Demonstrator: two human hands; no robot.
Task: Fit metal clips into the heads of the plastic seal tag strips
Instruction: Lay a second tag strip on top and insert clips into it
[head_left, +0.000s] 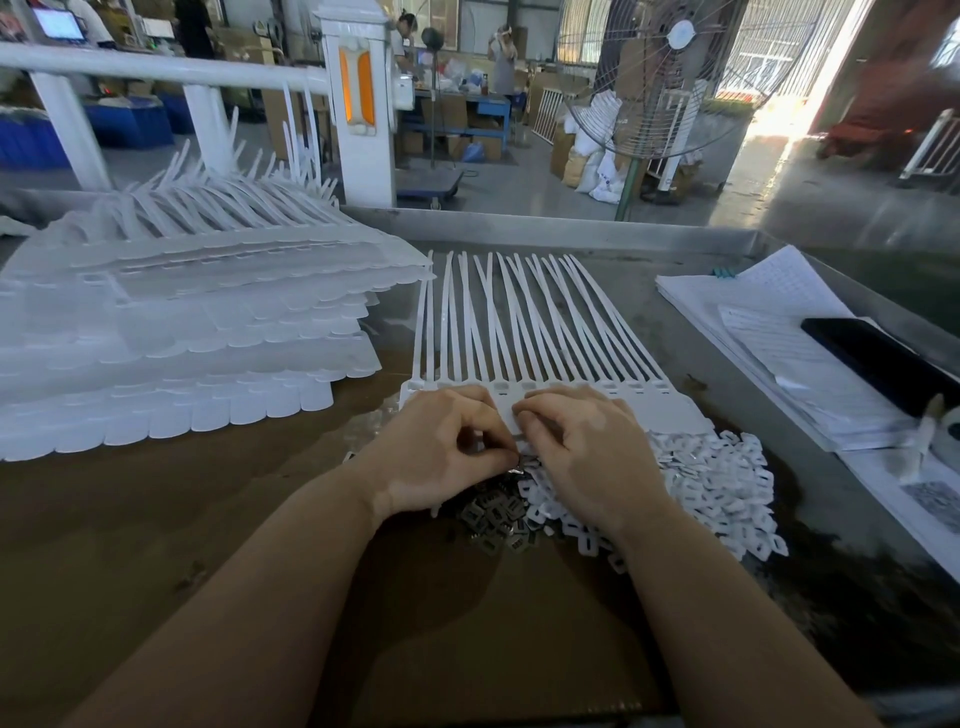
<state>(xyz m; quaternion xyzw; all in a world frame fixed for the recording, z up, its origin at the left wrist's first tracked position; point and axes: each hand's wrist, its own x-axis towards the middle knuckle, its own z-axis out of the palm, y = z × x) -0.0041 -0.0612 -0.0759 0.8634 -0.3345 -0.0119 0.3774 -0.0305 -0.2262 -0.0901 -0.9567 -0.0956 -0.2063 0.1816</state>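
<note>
A joined row of white seal tag strips (524, 322) lies flat on the metal table, tails pointing away, heads toward me. My left hand (441, 447) rests over the row's near left edge, thumb and fingers curled together and pinching a small metal clip (514, 460). My right hand (582, 447) lies beside it with fingers curled, fingertips at the tag flags; what it holds is hidden. Under both wrists lies a heap of grey metal clips (493, 517), and to its right a heap of small white plastic caps (717, 483).
A tall stack of white tag strip sheets (182, 332) fills the left of the table. Papers (769, 332) and a black phone (878, 358) lie at the right. Brown cardboard (467, 623) covers the near table. A fan (670, 78) stands beyond the far edge.
</note>
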